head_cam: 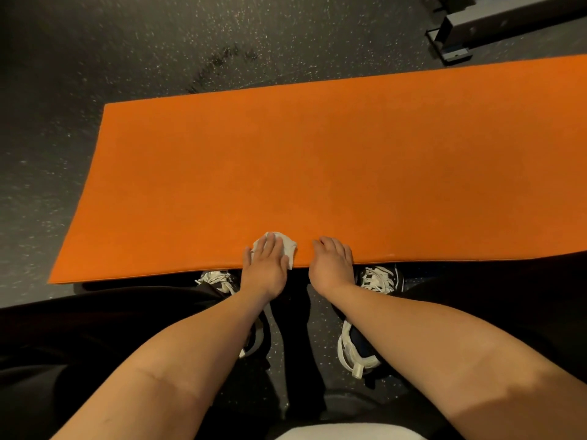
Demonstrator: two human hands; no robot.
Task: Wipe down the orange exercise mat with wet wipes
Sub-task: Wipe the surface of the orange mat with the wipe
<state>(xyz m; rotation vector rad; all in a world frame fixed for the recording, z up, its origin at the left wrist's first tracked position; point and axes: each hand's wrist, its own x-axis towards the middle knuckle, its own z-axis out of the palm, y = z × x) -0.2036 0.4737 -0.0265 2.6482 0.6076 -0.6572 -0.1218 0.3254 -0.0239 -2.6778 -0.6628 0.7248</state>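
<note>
The orange exercise mat lay flat on a dark rubber floor flecked with pale specks. The mat was a long rectangle with a fine, matte, slightly grainy surface and a thin, clean-cut edge, and its right end ran out of view.

At the mat's near edge, the left hand pressed a crumpled white wet wipe down onto the orange surface. Its fingers were straight and close together on top of the wipe, whose soft, wrinkled folds showed beyond the fingertips and to the right.

Just beside it, the right hand rested on the same edge with its fingers loosely bent and their tips on the mat. Whether its thumb hooked under the edge could not be told.

Both forearms were bare. Below the hands were black trousers and white-laced sneakers, toes tucked under the mat's edge. The grey metal base of some gym equipment stood on the floor at the far right, apart from the mat.
</note>
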